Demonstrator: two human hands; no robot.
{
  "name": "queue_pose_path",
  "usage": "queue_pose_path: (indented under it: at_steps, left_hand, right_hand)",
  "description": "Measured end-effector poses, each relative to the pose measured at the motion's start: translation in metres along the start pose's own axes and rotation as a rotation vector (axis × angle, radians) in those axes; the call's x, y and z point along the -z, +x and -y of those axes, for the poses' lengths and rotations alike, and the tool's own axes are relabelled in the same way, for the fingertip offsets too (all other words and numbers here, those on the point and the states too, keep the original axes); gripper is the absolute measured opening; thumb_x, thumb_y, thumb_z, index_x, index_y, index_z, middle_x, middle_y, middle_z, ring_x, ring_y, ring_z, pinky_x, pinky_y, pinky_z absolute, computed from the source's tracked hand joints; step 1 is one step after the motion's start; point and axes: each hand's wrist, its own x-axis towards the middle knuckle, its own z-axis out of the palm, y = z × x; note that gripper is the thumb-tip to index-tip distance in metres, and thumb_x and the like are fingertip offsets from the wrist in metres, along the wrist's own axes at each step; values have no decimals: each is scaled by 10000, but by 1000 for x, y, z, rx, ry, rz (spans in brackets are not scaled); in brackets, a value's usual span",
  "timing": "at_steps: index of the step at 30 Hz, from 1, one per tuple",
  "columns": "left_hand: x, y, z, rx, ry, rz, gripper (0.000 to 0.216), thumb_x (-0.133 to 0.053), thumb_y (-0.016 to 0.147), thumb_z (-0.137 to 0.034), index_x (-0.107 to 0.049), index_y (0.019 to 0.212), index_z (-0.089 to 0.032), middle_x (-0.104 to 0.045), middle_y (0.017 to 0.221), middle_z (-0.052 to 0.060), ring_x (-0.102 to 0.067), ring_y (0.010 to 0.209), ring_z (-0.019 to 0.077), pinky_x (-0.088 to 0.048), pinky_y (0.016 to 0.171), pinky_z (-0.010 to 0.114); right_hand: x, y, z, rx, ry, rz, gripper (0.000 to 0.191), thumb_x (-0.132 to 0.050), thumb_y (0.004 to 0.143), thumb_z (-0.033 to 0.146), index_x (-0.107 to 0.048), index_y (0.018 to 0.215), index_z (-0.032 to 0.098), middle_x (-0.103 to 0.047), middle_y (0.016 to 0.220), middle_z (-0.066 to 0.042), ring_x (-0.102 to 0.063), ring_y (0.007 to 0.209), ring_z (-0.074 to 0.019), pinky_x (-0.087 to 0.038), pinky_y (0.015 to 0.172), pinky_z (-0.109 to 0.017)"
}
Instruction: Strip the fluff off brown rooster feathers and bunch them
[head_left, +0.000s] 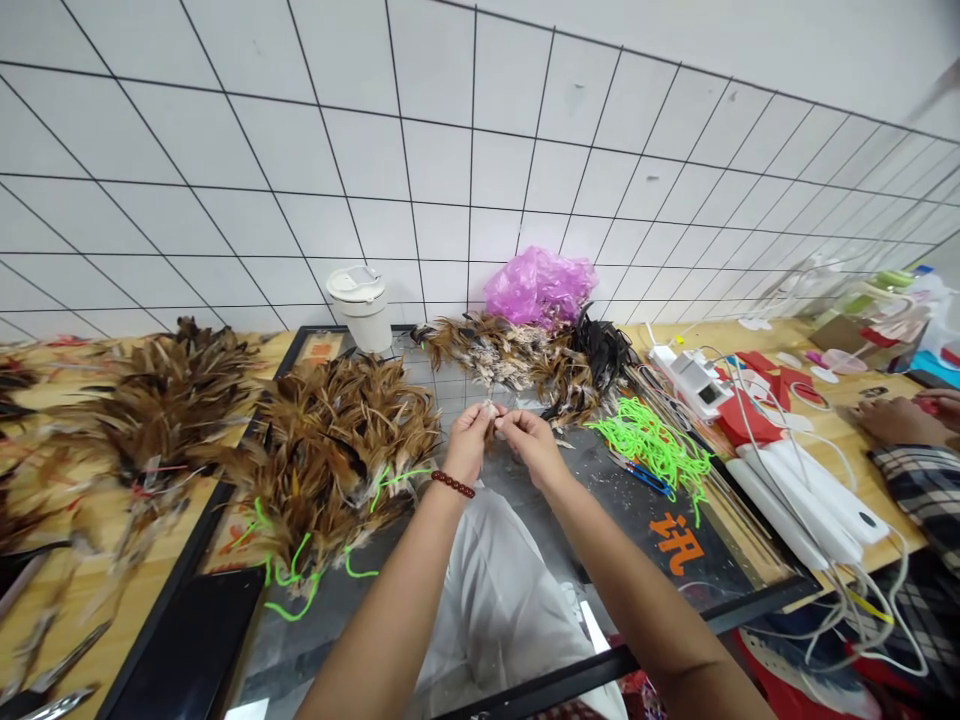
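Note:
My left hand (468, 440), with a dark red bead bracelet (452, 484) on its wrist, pinches a small feather (490, 408) by its pale end. From the other side my right hand (531, 444) has thumb and finger closed on the same feather. Both hands are close together above the dark board. Beyond them lies a pile of brown feathers with fluffy pale ends (502, 355). Bundled brown feathers (345, 420), some tied with bright green string, spread to the left. A heap of green string (652, 445) lies to the right beside a blue tool (641, 475).
A white lidded cup (361, 310) and a pink plastic bag (540, 285) stand near the tiled wall. Black feathers (600, 345) lie by the bag. Further right are a power strip (806, 500) with cables and another person's hands (904, 420). A dark phone-like slab (184, 640) sits front left.

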Motion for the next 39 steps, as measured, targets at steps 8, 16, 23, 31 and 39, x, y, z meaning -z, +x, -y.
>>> queue_pose_path:
  at_steps: [8, 16, 23, 31, 39]
  left_hand:
    - [3, 0, 8, -131, 373, 93, 271, -574, 786, -370, -571, 619, -157, -506, 561, -17, -450, 570, 97, -354, 583, 222]
    - [-1, -2, 6, 4, 191, 24, 285, -685, 683, -427, -636, 698, -146, -587, 617, -6, -483, 568, 96, -383, 579, 225]
    - [-3, -5, 6, 19, 198, 188, 317, -680, 705, -436, -626, 621, -135, -600, 629, 21, -530, 634, 118, -416, 660, 242]
    - [-2, -4, 5, 39, 194, 226, 293, -675, 715, -421, -602, 658, -143, -464, 507, -31, -475, 514, 94, -375, 559, 229]
    - [-2, -7, 2, 87, 221, 297, 359, -684, 696, -460, -545, 581, -150, -448, 487, -28, -448, 494, 90, -344, 531, 232]
  right_hand:
    - [17, 3, 2, 254, -64, -9, 271, -659, 761, 404, -600, 933, 203, -564, 729, 16, -507, 637, -112, -416, 619, -241]
    - [33, 3, 10, 323, -316, 139, 211, -616, 793, 390, -625, 739, 186, -588, 731, -12, -532, 719, -141, -427, 703, -276]
    - [34, 2, 16, 404, -365, 21, 167, -633, 781, 355, -665, 699, 213, -578, 718, -12, -528, 749, -152, -425, 722, -290]
    - [34, 7, 7, 263, -115, -34, 236, -659, 752, 404, -664, 887, 210, -562, 754, 10, -497, 654, -109, -425, 660, -260]
    - [35, 5, 5, 166, -72, 185, 349, -700, 697, 474, -677, 930, 215, -570, 745, 10, -549, 668, -122, -479, 653, -272]
